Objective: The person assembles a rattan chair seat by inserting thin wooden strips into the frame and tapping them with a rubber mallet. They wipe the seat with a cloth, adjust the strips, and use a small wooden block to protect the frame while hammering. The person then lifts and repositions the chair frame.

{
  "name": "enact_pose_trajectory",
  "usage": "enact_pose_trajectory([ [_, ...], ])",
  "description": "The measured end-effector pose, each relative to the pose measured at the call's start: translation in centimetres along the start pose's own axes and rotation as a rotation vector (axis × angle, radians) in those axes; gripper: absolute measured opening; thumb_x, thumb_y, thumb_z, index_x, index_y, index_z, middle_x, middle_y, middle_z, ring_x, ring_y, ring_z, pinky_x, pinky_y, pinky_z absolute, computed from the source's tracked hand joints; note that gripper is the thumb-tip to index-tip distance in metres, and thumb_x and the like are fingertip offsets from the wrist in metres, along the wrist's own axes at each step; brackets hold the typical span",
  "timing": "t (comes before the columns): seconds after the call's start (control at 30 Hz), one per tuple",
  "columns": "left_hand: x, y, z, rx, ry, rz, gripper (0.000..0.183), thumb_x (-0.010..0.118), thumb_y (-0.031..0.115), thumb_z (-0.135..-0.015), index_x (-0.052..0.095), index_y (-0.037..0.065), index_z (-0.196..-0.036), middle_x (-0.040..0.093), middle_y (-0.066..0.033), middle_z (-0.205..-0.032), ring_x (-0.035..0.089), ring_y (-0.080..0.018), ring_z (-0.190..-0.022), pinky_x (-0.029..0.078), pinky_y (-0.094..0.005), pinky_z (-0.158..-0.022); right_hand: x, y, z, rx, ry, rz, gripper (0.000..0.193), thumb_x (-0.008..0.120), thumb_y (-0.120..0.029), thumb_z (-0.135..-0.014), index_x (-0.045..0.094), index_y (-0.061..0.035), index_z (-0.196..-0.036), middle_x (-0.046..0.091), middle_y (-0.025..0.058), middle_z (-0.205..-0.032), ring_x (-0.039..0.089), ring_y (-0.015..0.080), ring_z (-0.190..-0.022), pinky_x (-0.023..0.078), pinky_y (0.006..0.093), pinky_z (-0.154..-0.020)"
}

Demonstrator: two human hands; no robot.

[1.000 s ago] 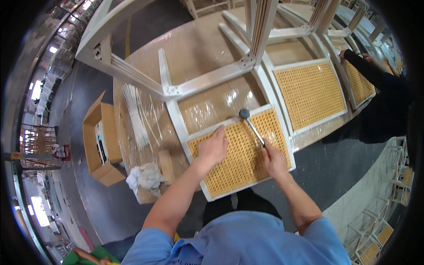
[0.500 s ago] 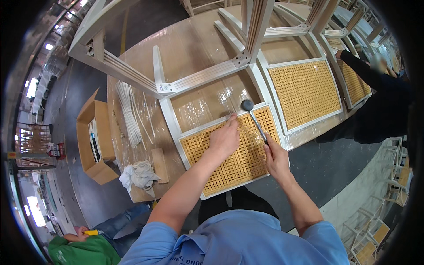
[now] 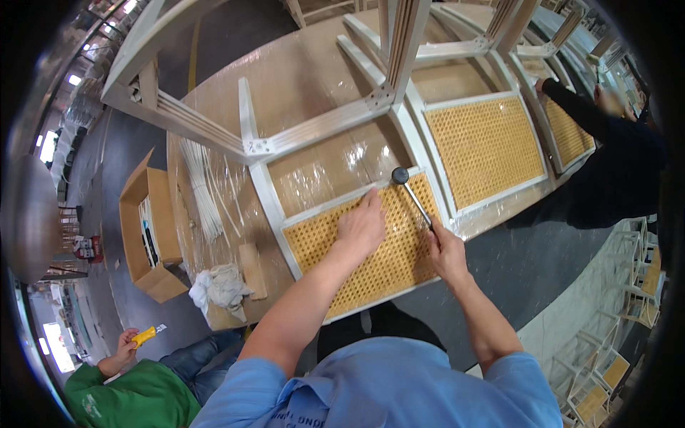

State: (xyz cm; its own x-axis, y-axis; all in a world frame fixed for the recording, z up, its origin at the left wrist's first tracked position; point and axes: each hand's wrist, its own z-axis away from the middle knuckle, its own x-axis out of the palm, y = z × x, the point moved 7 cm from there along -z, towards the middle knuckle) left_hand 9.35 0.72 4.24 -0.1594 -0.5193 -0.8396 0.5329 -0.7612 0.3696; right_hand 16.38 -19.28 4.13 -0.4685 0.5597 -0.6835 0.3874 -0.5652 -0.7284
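Note:
My right hand (image 3: 447, 251) is closed round the handle of a mallet (image 3: 416, 197). Its dark round head rests at or just over the far edge of a yellow woven cane panel (image 3: 364, 253), near the far right corner. My left hand (image 3: 362, 225) lies on the same panel, fingers stretched toward its far edge, left of the mallet head. Whether a thin strip lies under these fingertips I cannot make out. A whitish chair frame (image 3: 325, 132) surrounds the panel, lying back-down on the table with its legs raised.
Film-covered table (image 3: 285, 93). Further chair frames with cane panels (image 3: 485, 150) lie to the right, beside a person in black (image 3: 617, 157). At left are white strips (image 3: 203, 189), a rag (image 3: 220, 287), a wood block (image 3: 252, 271) and a cardboard box (image 3: 165, 214). A person in green (image 3: 135, 392) holds a yellow-handled tool (image 3: 146, 335).
The view has shifted slightly. My hands and the mallet keep nearly the same places on the panel. At lower left, the person in green has raised the yellow-handled tool.

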Motion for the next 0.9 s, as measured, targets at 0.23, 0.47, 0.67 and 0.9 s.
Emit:
enact_pose_trajectory([
  [0.23,0.1,-0.5,-0.2,0.007,0.018,-0.027,0.06,0.047,0.029,-0.106,0.035,-0.002,-0.155,0.046,-0.0181,-0.159,0.072,-0.0401,-0.098,0.057,-0.0533,-0.086,-1.4,-0.6,-0.4,-0.076,0.11,-0.036,0.04,0.062,-0.008,-0.101,0.06,-0.0049,-0.14,0.067,0.0234,-0.09,0.067,0.0389,-0.077,0.053,0.0444,-0.071],
  [0.47,0.3,1.3,-0.2,-0.012,-0.088,-0.026,0.062,0.047,0.03,-0.105,0.033,-0.003,-0.155,0.043,-0.019,-0.161,0.071,-0.0388,-0.104,0.057,-0.052,-0.087,-2.5,1.9,-0.3,-0.069,0.131,0.03,0.039,0.06,-0.01,-0.102,0.061,-0.0049,-0.141,0.069,0.0259,-0.096,0.069,0.0417,-0.085,0.054,0.045,-0.076],
  [0.67,2.2,0.8,-0.9,-0.044,-0.124,0.066,0.062,0.044,0.03,-0.106,0.032,-0.002,-0.157,0.047,-0.0197,-0.158,0.071,-0.0355,-0.106,0.057,-0.0491,-0.087,-4.1,2.4,0.5,-0.159,0.253,-0.024,0.042,0.061,-0.008,-0.102,0.059,-0.0075,-0.144,0.071,0.0254,-0.111,0.073,0.0353,-0.096,0.056,0.038,-0.084],
  [0.9,-2.8,-2.5,1.9,-0.069,0.187,0.693,0.042,0.058,0.023,-0.103,0.056,0.007,-0.142,0.054,-0.0182,-0.153,0.065,-0.033,-0.121,0.054,-0.0447,-0.098,-1.8,4.1,0.6,0.128,0.033,-0.128,0.038,0.054,-0.01,-0.108,0.058,0.0034,-0.143,0.074,0.0152,-0.112,0.061,0.0113,-0.092,0.051,0.027,-0.083],
])
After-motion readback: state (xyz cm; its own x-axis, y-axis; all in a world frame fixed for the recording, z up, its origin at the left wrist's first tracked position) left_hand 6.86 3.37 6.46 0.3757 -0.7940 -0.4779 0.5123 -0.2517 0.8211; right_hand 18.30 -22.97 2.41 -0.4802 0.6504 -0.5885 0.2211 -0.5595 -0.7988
